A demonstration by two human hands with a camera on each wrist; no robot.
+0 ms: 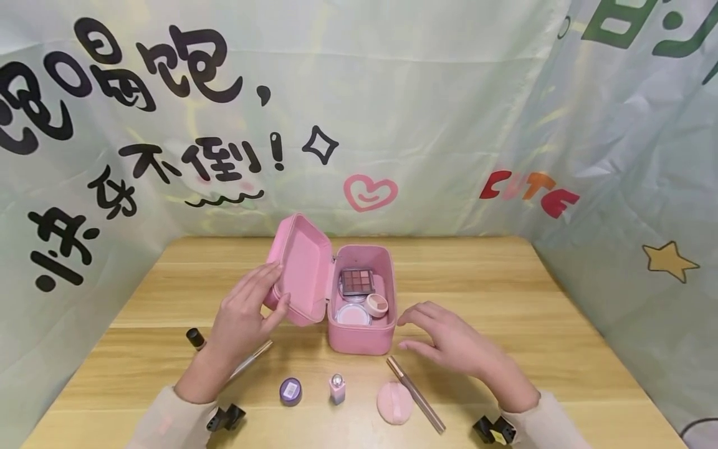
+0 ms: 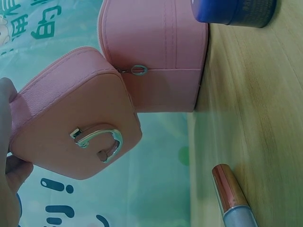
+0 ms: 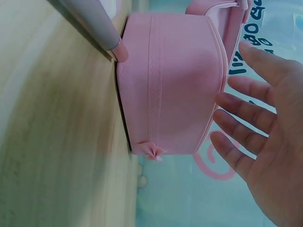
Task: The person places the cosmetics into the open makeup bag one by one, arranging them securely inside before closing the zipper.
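Observation:
A pink cosmetic case stands in the middle of the table, its lid swung up and out to the left. My left hand grips the lid's left edge, thumb at the front and fingers on the outer side. The lid's metal-trimmed handle faces the left wrist camera. Inside the case lie an eyeshadow palette, a round pale pink compact and a small round pot. Beside the case's right wall, my right hand holds nothing, its fingers spread and slightly bent near the rim.
Along the front of the table lie a black-capped tube, a slim silver stick, a purple jar, a small pink bottle, a pink powder puff and a slender brown stick. A printed cloth hangs behind.

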